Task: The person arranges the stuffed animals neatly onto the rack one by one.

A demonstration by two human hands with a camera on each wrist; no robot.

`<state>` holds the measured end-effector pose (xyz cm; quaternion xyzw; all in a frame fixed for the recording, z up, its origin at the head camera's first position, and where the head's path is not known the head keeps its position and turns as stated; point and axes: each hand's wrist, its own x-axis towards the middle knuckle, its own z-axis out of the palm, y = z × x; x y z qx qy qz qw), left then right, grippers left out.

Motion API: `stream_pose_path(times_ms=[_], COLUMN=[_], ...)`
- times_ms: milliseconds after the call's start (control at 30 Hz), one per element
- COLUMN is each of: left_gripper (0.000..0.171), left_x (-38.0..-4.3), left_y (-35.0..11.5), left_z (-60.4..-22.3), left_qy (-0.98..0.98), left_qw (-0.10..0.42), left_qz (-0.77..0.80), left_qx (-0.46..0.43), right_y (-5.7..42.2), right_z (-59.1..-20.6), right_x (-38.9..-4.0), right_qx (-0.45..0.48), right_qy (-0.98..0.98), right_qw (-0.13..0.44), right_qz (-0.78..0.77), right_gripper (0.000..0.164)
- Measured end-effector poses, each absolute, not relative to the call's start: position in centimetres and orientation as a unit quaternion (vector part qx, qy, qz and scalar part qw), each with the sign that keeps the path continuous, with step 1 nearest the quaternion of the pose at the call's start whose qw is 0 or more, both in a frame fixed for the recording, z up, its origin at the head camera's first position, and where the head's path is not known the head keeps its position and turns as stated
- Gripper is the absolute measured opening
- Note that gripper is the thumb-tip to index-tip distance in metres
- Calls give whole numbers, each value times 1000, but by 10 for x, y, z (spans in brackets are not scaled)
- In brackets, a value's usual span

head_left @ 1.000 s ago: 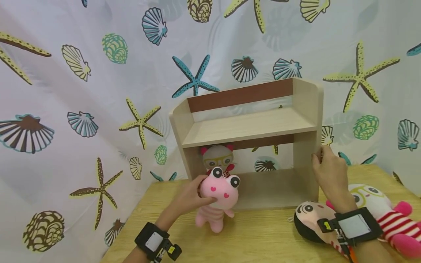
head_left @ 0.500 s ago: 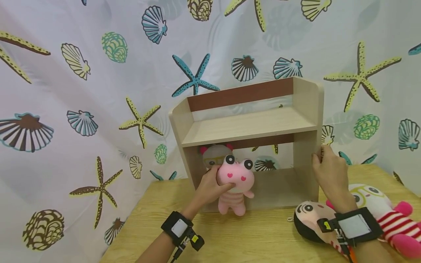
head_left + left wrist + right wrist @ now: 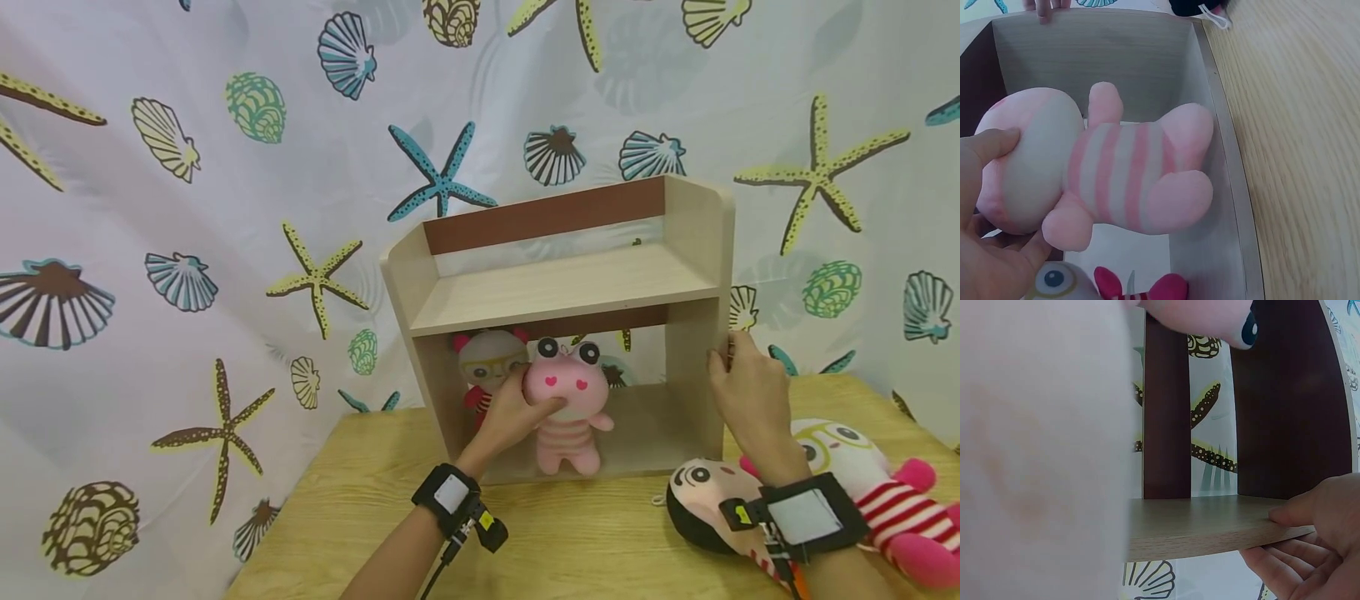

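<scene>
Our left hand grips a pink toy by its round head, thumb across the front below a heart-shaped cheek and fingers behind. We hold the toy upright in the lower compartment of a pale wooden shelf, its two big eyes just under the upper board and its striped body facing us; we cannot tell whether its feet touch the compartment floor. Our right hand holds the shelf's right side panel, pinching its edge with the thumb on one face and the fingers on the other. Behind our left hand, at the compartment's left end, sits a pink-eared toy in yellow glasses, partly hidden. On the wooden table, near the shelf's right front corner, lies a black-haired doll, and beside it a white-faced toy in red and white stripes; our right forearm partly covers both. A curtain printed with starfish and shells hangs behind everything.
</scene>
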<state>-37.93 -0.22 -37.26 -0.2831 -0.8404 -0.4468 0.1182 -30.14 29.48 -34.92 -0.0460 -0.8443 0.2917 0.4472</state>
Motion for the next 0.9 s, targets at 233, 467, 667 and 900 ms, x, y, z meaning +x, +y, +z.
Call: stream_pose_path(times_ms=[233,467,667,900], left_gripper=[59,58,65,64], left_x=[-384,-389,-394,-398], left_y=[16,28,35,46], left_z=[-378,-381,-381,-379], left_qy=[-840,-847,-852,-839], left_qw=[115,143,127,116], left_qz=[-450,-435,-441,-464], left_qx=[-282,-271,-251,-260], right_y=[293,294,293,293], right_z=[-350,-349,-351,-349], right_x=[-300,-301,-300,-300], right_qx=[-49,-49,-52,-51], right_qy=[-847,-847,-849,-846], right_qw=[440,442,438,445], right_qz=[294,292,292,289], right_gripper=[26,26,26,25])
